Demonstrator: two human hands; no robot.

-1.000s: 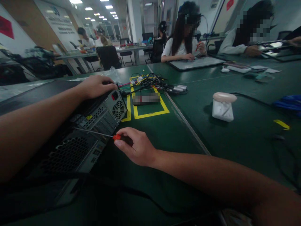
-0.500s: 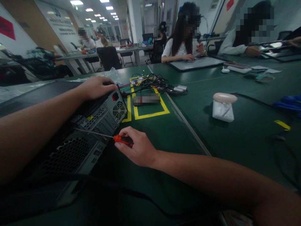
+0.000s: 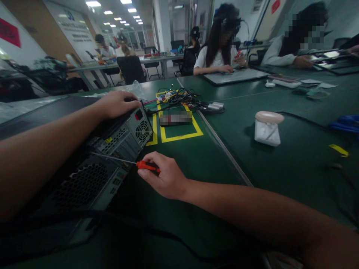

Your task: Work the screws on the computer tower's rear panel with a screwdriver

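A dark computer case (image 3: 84, 183) lies tilted on the left of the green table, its rear panel with fan grilles and ports facing right. My left hand (image 3: 119, 103) is over its upper edge, fingers curled round the corner near the power supply's vent. In my right hand (image 3: 165, 173) is a screwdriver (image 3: 144, 165) with an orange and black handle, held between thumb and fingers. Its long metal shaft points left to the rear panel; the tip is at the slot area, and I cannot make out exactly what it touches.
Behind the case lies a tangle of cables (image 3: 185, 98), beside a blurred-out small box (image 3: 175, 118) inside a yellow tape outline (image 3: 182, 137). A white earphone case (image 3: 267, 132) stands on the right. Two people sit across the table, a flat panel (image 3: 235, 76) before one. A black cable runs along the front.
The view has shifted very slightly. Both hands, the screwdriver and the computer case keep nearly the same positions.
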